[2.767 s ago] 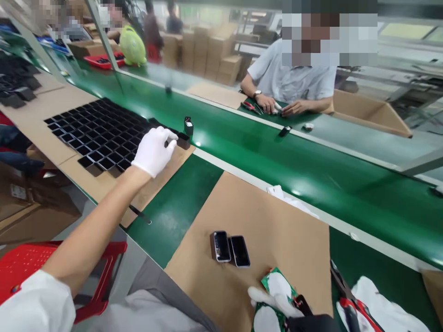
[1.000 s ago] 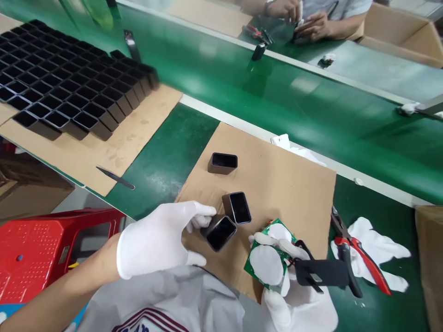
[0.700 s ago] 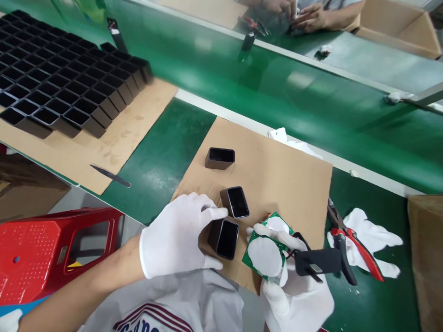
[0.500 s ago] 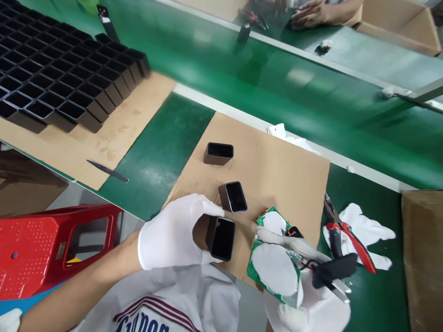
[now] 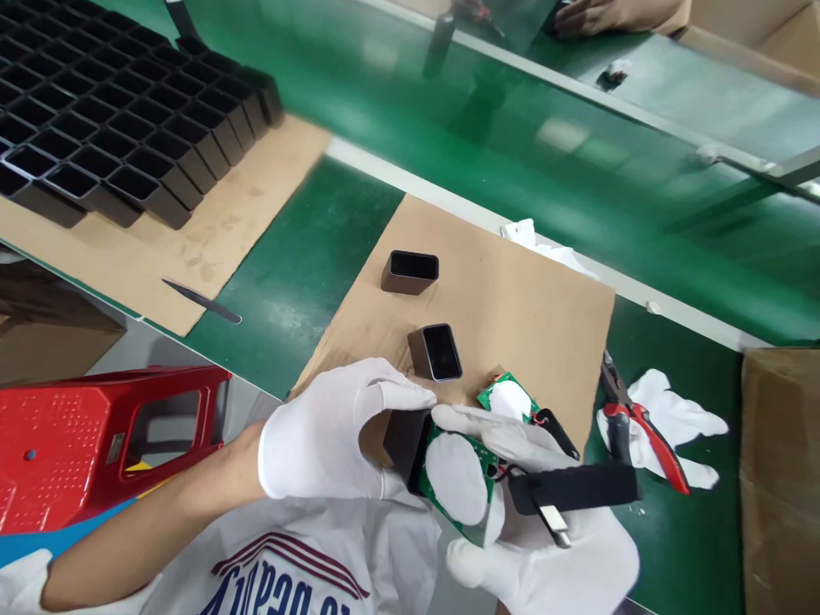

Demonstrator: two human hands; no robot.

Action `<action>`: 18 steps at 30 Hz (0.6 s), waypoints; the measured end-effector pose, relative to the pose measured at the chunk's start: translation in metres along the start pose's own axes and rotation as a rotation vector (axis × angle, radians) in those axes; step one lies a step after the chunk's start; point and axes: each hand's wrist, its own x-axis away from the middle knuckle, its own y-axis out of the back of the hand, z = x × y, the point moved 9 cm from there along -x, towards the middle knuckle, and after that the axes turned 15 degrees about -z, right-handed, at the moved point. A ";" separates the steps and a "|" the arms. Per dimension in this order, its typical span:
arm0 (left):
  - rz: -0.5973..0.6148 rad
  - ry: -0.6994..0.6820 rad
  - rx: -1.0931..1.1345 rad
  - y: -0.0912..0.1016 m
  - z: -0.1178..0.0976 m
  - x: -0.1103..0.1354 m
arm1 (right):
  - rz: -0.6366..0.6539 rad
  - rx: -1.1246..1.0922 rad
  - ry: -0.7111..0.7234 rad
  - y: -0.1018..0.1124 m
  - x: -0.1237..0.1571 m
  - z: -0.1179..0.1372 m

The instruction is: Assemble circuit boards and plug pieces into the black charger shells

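My left hand, in a white glove, grips a dark rectangular sleeve by its sides. My right hand, also gloved, holds a green circuit board with white pads against the sleeve's open end; a black flat part with a metal plug hangs from the board on wires. Two more dark sleeves stand on the cardboard sheet: one just above my hands, one farther back.
A tray of several dark sleeves sits at the left on cardboard, with a thin blade near its edge. Red-handled pliers lie on a white glove at the right. A green conveyor belt runs behind. A red stool stands lower left. Another person's hand shows at the top.
My left hand left the tray, picked one sleeve off the cardboard and lifted it. My right hand brought the circuit board up to the sleeve's open end.
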 end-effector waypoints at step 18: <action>-0.054 -0.043 0.011 0.002 -0.005 0.001 | -0.019 0.059 0.057 -0.002 -0.001 0.009</action>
